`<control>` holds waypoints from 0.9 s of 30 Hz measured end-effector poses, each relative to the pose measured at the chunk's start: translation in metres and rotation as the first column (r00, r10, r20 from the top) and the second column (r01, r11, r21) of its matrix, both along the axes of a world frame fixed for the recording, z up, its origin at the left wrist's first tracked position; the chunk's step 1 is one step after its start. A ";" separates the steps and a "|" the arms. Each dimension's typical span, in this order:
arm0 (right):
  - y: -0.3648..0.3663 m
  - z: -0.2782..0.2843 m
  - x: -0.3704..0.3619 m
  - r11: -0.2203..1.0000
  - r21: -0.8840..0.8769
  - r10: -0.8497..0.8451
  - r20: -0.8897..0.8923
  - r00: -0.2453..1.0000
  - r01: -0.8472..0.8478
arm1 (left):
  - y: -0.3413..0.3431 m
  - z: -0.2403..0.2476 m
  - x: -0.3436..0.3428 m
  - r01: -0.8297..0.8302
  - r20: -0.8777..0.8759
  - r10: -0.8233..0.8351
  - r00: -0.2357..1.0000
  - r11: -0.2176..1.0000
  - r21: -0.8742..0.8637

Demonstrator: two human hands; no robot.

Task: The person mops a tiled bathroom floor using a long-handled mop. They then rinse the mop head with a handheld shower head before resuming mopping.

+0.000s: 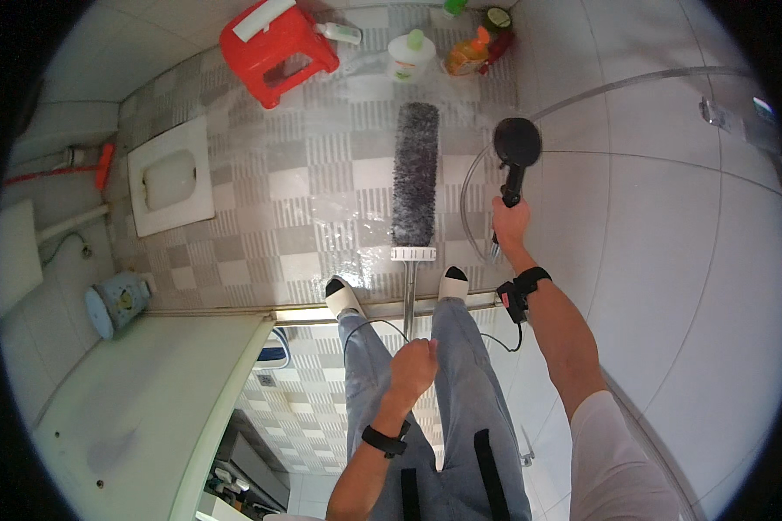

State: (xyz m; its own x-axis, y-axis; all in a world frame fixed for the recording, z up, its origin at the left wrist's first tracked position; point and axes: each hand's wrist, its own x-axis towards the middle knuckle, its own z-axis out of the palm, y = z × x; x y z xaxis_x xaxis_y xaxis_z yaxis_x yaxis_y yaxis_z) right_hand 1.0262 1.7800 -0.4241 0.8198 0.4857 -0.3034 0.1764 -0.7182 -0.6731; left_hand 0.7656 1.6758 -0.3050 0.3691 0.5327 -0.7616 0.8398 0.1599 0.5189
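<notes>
My left hand (414,365) is closed around the metal pole of a mop (415,178), in front of my legs. The mop's long, shaggy dark grey head lies on the tiled floor, pointing away from me, and a pale bracket joins it to the pole. Out to the right, my right hand (511,224) grips the handle of a black shower head (518,141). A thin grey hose (466,204) loops beside it. Whether water is coming out cannot be made out. The patterned tiles left of the mop shine with wet patches.
A red plastic stool (278,52) stands at the far left, near a white bottle (411,56) and an orange bottle (467,56). A squat toilet (172,178) is set in the left floor. A blue bin (117,304) stands by the green-edged door (156,408). A raised threshold (313,314) crosses by my feet.
</notes>
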 end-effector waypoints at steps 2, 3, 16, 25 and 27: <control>0.000 -0.001 -0.003 0.989 0.096 0.101 0.079 0.992 -0.108 | 0.000 0.001 0.000 -0.001 -0.029 0.001 1.000 1.000 -0.012; 0.000 -0.002 -0.004 0.992 0.114 0.047 0.011 0.999 -0.048 | 0.001 0.002 0.000 -0.015 -0.023 0.015 1.000 0.999 -0.029; 0.000 -0.014 -0.026 0.999 0.006 0.053 -0.099 0.994 -0.052 | 0.004 0.004 -0.002 -0.033 0.084 0.041 0.996 0.996 -0.085; 0.007 -0.012 -0.031 0.991 -0.005 0.136 -0.049 0.989 -0.136 | 0.001 0.001 0.001 -0.071 0.017 0.074 0.997 0.990 -0.123; 0.007 -0.010 -0.032 0.987 0.001 0.161 -0.010 0.987 -0.161 | 0.001 0.001 0.001 -0.078 0.007 0.080 0.997 0.989 -0.128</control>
State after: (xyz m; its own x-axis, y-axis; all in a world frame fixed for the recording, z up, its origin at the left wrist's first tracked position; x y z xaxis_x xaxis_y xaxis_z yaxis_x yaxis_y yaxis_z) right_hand 0.9940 1.7869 -0.4345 0.7277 0.6114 -0.3110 0.2831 -0.6807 -0.6757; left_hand 0.7664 1.6772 -0.3039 0.3394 0.4595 -0.8208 0.8158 0.2906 0.5000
